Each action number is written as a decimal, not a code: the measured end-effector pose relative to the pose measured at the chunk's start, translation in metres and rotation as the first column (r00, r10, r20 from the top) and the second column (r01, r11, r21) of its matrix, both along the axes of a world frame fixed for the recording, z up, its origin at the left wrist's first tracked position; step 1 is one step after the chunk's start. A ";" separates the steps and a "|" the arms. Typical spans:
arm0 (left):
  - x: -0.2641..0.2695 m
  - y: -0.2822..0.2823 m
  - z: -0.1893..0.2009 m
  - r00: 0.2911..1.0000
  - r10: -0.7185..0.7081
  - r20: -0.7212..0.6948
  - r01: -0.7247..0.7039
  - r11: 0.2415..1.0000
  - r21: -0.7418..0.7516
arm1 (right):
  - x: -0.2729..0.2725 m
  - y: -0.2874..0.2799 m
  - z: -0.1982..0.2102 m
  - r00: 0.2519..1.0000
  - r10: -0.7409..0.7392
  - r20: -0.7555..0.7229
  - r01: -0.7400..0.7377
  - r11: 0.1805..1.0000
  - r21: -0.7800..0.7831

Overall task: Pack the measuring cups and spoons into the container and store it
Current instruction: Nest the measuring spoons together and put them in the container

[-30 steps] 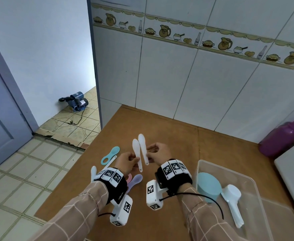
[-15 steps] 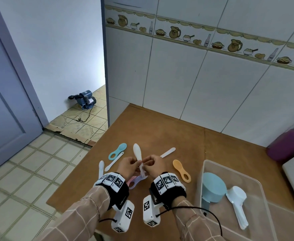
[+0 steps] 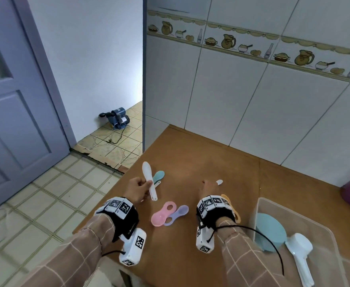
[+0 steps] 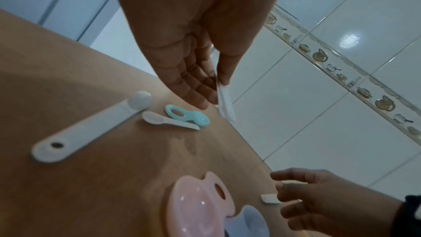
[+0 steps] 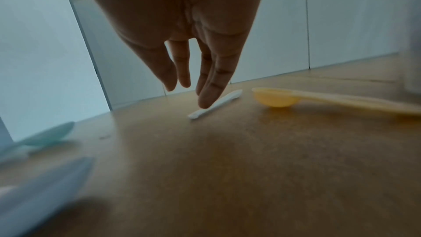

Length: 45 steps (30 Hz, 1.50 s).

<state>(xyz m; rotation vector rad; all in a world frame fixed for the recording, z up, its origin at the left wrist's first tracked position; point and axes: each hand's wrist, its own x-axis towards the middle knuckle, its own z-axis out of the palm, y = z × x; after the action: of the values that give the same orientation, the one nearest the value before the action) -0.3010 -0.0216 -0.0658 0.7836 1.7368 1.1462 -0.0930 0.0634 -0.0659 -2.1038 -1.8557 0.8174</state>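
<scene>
My left hand pinches a long white measuring spoon by its handle and holds it above the brown table; in the left wrist view the left hand has this spoon between thumb and fingers. My right hand reaches down with straight fingers. In the right wrist view the right hand has one fingertip on a second white spoon lying flat. A clear container at the right holds a teal cup and a white cup.
On the table lie a pink spoon, a purple spoon, a teal spoon and a small white spoon. An orange spoon lies beside my right hand. Another long white spoon is near the table's left edge.
A second ago each hand held a white spoon. One spoon went down on the table, the hands parted, and my right hand moved right and down onto that spoon.
</scene>
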 end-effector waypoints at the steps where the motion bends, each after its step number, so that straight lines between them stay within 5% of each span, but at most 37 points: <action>1: -0.004 -0.001 -0.002 1.000 0.005 0.010 -0.005 1.000 -0.001 | 0.000 0.002 -0.001 0.999 0.015 0.052 -0.015 1.000 -0.010; 11: -0.020 -0.007 -0.011 1.000 0.021 -0.016 -0.021 1.000 -0.011 | -0.002 0.005 -0.014 0.950 0.108 0.294 -0.116 0.993 0.009; 19: -0.014 -0.005 -0.021 1.000 -0.004 -0.023 0.003 1.000 -0.019 | 0.013 -0.001 -0.026 0.991 0.039 0.131 -0.052 0.994 0.095; 28: -0.001 -0.006 -0.027 0.999 -0.038 0.015 0.038 0.999 -0.033 | 0.017 -0.002 -0.020 0.989 -0.049 -0.143 0.050 0.999 0.007; 35: -0.022 -0.022 -0.025 0.998 0.066 0.020 -0.065 0.997 -0.049 | -0.005 -0.016 -0.027 0.974 0.045 -0.224 -0.055 0.998 -0.037; 42: -0.043 -0.038 -0.023 0.992 0.085 -0.097 -0.092 0.993 -0.070 | -0.054 -0.028 -0.001 0.893 0.229 -0.387 -0.195 0.973 0.124; 45: -0.051 -0.038 -0.023 0.991 0.089 -0.096 -0.094 0.994 -0.051 | -0.074 -0.031 0.011 0.886 0.316 -0.339 -0.280 0.948 0.153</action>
<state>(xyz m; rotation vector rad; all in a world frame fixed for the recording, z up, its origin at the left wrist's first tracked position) -0.3517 -0.0591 -0.0888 0.7409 1.8910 1.1329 -0.1668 0.0326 -0.0554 -1.4995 -1.9858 1.0699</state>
